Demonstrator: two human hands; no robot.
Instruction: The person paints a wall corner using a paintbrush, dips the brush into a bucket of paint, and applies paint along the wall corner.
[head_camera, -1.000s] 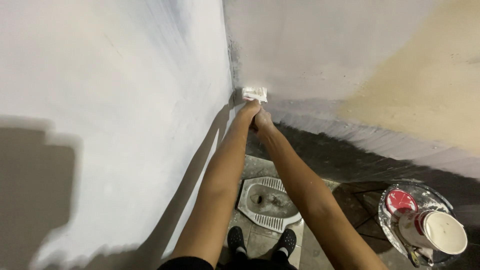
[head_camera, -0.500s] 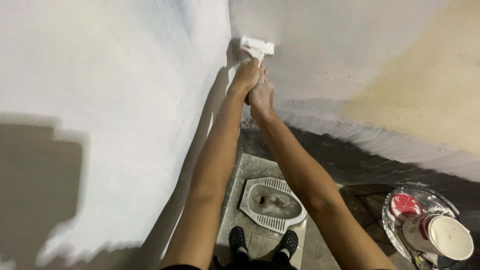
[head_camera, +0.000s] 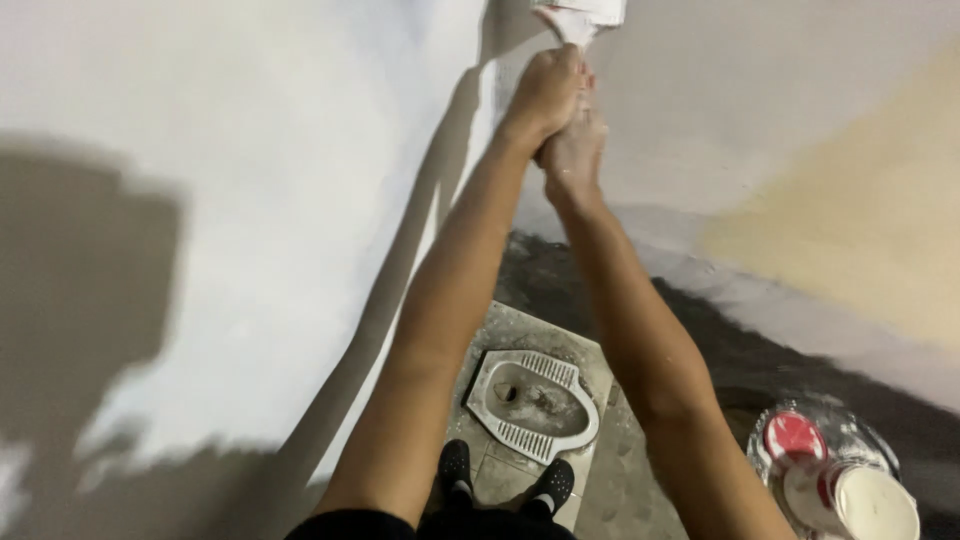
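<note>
walls (head_camera: 250, 200) meeting at corner (tight), open air below arms

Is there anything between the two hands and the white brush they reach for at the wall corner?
Nothing visible. The left hand grips the handle of the white brush directly, and the right hand clasps just below it. The brush head lies against the wall.

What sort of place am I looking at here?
Most likely a small toilet room being painted. A white squat toilet pan is set in the floor, both hands hold a paint brush up in the wall corner, and a paint bucket stands nearby.
</note>
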